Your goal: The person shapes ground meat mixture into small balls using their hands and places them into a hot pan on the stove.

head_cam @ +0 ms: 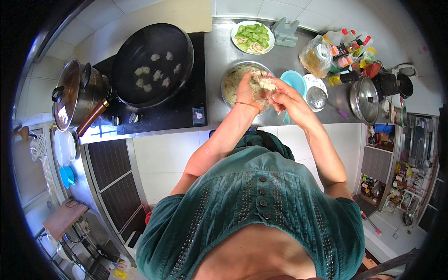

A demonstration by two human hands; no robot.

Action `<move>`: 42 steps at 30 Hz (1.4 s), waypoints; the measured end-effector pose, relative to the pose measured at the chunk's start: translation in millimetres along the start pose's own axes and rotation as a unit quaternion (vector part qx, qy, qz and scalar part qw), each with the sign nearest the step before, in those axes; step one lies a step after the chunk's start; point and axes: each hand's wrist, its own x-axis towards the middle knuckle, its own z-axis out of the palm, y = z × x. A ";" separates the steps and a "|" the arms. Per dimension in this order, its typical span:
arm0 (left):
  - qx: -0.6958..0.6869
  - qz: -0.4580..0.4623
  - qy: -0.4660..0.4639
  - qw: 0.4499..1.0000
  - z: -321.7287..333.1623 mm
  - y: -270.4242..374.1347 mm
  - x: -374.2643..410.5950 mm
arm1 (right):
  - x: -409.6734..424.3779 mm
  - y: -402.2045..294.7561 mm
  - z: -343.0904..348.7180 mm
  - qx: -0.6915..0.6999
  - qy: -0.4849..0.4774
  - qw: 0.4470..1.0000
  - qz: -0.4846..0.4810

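Observation:
A metal bowl (228, 99) of pale, wet, batter-like mixture stands on the steel counter in front of me. My left hand (249, 92) is over the bowl, fingers apart, its fingertips against a pale lump of the mixture (265, 81). My right hand (288, 101) is at the bowl's right edge, its fingers closed on that lump and smeared with mixture. Several small pale pieces (157, 75) lie apart in the large black frying pan (140, 45) on the cooktop at the left.
A plate of cut green vegetable (254, 36) stands behind the bowl. Right of it are a light blue dipper (293, 81), a skimmer (316, 98) on a plate, bottles (336, 36) and a lidded pan (364, 99). A lidded pot (94, 94) and the pan's wooden handle (91, 119) are at the left.

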 end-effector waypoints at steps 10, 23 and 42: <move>0.004 -0.018 -0.034 0.999 -11.9 -3.4 5.9 | 4.3 -16.1 -2.6 -0.071 -0.014 0.997 -0.041; -0.086 -0.003 -0.083 0.993 -36.7 -27.8 8.7 | 41.6 -12.0 1.7 -0.210 -0.029 0.977 -0.032; -0.140 0.012 -0.029 0.990 -51.8 -1.5 -26.4 | 52.3 -47.8 8.7 -0.102 -0.139 0.985 0.015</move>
